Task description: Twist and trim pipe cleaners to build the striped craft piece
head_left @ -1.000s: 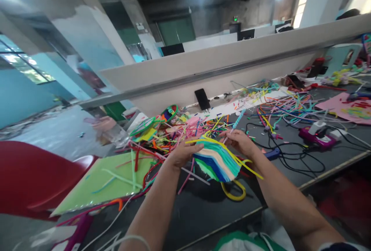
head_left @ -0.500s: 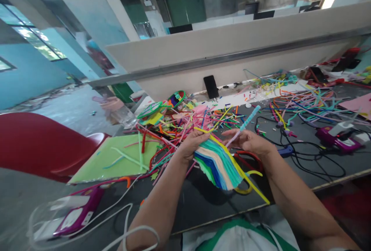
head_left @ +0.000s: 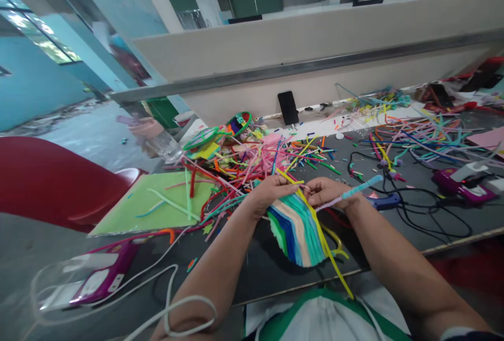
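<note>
My left hand (head_left: 272,194) pinches the upper end of a fan-shaped piece of striped pipe cleaners (head_left: 301,228), its bands green, blue, cream and turquoise. A yellow pipe cleaner (head_left: 331,257) runs along the right edge of the piece, its loose end hanging toward my lap. My right hand (head_left: 325,191) is closed, its fingertips at the top of that yellow edge, close to my left thumb. A fuzzy lilac and light-blue pipe cleaner (head_left: 362,187) is tucked in my right hand and sticks out to the right. Exactly what the right fingertips pinch is hidden.
Cut pipe cleaners (head_left: 271,154) lie heaped behind my hands, with more strands (head_left: 425,136) at right. A phone (head_left: 288,107) leans on the partition. A blue-handled tool (head_left: 384,202) lies among black cables. Purple power strips (head_left: 464,186) and a green sheet (head_left: 157,202) flank me.
My right hand has closed in on the top of the striped piece, beside my left hand. The lilac and light-blue pipe cleaner has tipped from steep to nearly level, pointing right.
</note>
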`<action>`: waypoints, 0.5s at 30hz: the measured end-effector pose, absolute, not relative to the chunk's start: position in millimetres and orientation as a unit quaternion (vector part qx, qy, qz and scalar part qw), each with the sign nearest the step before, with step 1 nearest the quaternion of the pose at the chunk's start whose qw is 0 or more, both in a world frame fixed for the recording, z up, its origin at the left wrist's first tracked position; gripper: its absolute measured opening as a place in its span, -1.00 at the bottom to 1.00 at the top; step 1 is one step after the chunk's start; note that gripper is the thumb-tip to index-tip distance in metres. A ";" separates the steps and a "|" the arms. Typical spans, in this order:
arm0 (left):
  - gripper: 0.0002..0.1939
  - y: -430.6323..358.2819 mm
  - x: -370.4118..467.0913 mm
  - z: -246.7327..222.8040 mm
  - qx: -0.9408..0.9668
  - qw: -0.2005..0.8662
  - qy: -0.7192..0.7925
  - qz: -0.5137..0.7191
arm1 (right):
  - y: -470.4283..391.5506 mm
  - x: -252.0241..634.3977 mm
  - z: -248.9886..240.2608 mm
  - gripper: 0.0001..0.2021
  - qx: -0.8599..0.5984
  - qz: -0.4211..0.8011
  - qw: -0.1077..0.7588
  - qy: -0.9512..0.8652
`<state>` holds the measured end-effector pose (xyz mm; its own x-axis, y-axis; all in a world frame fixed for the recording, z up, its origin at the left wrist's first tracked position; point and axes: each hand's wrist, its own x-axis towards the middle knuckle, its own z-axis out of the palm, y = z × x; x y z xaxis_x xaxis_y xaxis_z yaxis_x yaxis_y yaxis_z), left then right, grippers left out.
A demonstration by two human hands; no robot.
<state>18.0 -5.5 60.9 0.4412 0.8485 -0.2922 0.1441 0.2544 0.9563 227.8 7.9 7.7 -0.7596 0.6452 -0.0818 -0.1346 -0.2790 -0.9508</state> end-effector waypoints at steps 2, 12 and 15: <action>-0.66 -5.3 19.6 60.0 0.541 0.654 0.453 0.272 | 8.0 226.0 7.2 -0.72 -0.258 0.756 0.256 -0.544; -0.67 -0.6 16.8 53.2 0.529 0.654 0.460 0.284 | 7.9 223.7 7.3 -0.75 -0.282 0.755 0.283 -0.520; -0.66 -0.9 16.3 53.1 0.526 0.660 0.456 0.282 | 8.6 225.3 6.7 -0.75 -0.262 0.769 0.273 -0.516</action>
